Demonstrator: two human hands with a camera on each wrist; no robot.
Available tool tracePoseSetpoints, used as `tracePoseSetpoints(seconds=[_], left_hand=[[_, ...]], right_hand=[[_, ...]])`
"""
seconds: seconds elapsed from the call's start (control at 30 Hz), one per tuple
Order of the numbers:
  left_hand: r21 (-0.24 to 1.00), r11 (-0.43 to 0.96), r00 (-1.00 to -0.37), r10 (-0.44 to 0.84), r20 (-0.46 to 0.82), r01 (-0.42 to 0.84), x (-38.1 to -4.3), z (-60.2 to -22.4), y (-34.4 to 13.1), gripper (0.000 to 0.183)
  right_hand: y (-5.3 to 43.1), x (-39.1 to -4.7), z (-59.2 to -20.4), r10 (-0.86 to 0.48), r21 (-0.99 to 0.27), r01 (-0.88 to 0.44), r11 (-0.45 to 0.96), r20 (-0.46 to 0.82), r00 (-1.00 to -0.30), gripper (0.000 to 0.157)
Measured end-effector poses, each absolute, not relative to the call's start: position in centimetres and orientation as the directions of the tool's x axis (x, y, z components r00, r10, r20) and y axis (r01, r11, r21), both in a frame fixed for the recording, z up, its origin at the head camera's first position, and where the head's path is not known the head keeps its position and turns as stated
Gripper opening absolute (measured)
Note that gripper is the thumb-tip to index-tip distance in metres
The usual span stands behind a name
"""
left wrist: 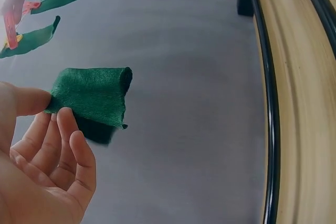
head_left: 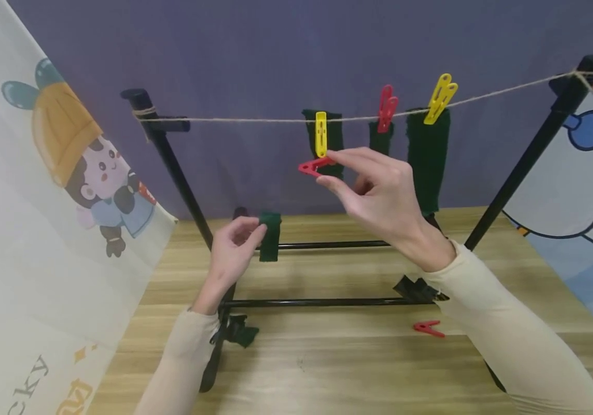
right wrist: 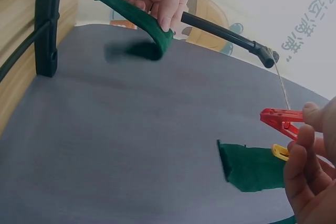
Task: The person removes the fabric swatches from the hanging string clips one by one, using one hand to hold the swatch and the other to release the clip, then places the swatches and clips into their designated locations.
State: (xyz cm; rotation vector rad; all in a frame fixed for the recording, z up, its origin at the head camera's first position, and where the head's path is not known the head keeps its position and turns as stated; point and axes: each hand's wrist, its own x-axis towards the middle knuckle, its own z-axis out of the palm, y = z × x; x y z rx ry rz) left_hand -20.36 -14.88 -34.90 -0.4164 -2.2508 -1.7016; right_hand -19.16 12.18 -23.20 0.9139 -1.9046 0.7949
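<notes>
My left hand (head_left: pixel 231 251) pinches a small green cloth strip (head_left: pixel 270 237) between thumb and fingers, below the left part of the twine line (head_left: pixel 244 120). In the left wrist view the strip (left wrist: pixel 92 95) looks folded over. A red clothespin (head_left: pixel 309 168) is squeezed between the thumb and fingertips of my right hand (head_left: pixel 379 193), its jaws pointing left. Right behind it, a yellow clothespin (head_left: pixel 320 138) fixes a green cloth (head_left: pixel 335 141) to the line. Farther right hang a narrow cloth (head_left: pixel 381 142) under another red clothespin (head_left: pixel 386 109) and a long one (head_left: pixel 427 167) under two-pronged yellow plastic (head_left: pixel 439 101).
Black posts, left (head_left: pixel 179 173) and right (head_left: pixel 516 173), carry the twine. Two low black rods (head_left: pixel 322 302) cross between them above the wooden surface (head_left: pixel 337 369). A loose red clothespin (head_left: pixel 429 328) lies at the front right. Dark scraps (head_left: pixel 412 289) cling to the lower rod's right end.
</notes>
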Motion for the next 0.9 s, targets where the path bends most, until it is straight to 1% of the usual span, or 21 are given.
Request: tracePoseSetpoints(seconds=[0.13,0.23,0.37,0.53,0.8,0.9], left_hand=[[0.892,0.264,-0.928,0.045,0.369,0.367,-19.8,-34.7,-15.2,0.018],[0.891,0.254,-0.925,0.046,0.377,0.376,-19.7,-35.2,-15.5,0.017],[0.887,0.247,-0.918,0.028,0.396,0.39,-19.7,-36.2,-16.0,0.017],[0.899,0.257,-0.931,0.011,0.365,0.356,-19.5,-36.9,-16.4,0.017],[0.893,0.274,-0.932,0.043,0.361,0.358,-17.5,-35.0,-15.9,0.016],[0.896,0.275,-0.935,0.042,0.352,0.35,-17.3,-35.1,-15.9,0.016]], right_hand=[[12.3,-19.1,-23.7,-0.284,-0.175,-0.828,0.533,0.885,-0.37,0.035],[12.4,-19.1,-24.1,-0.278,-0.185,-0.827,0.531,0.884,-0.376,0.035],[12.6,-19.0,-24.7,-0.268,-0.211,-0.822,0.529,0.878,-0.398,0.035],[12.8,-18.9,-25.6,-0.255,-0.25,-0.811,0.528,0.865,-0.433,0.034],[13.4,-18.9,-27.4,-0.246,-0.311,-0.797,0.518,0.838,-0.487,0.033],[13.5,-19.0,-28.1,-0.236,-0.329,-0.794,0.511,0.835,-0.498,0.033]])
